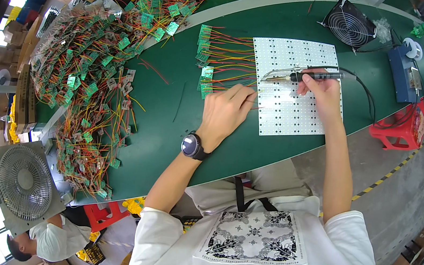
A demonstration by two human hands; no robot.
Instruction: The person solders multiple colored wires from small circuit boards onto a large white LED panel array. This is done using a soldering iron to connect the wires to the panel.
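Note:
A white circuit panel [300, 124] with rows of small dark marks lies flat on the green table. My right hand [321, 92] is closed around the dark handle of a soldering iron [334, 75], whose tip points left over the panel's left edge. Red and yellow wires [234, 49] run from a column of small green circuit boards [204, 39] to that same edge. My left hand [228, 110], a watch on its wrist, rests beside the lowest boards. Its fingers are pinched on a wire at the panel's edge; the fingertips are partly hidden.
A large heap of wired green boards [90, 72] covers the table's left side. At the far right stand a black fan [349, 24] and a blue soldering station [403, 75]. A red stool [399, 129] is beyond the table's right edge. Another person [59, 238] sits at lower left, near a big fan [25, 179].

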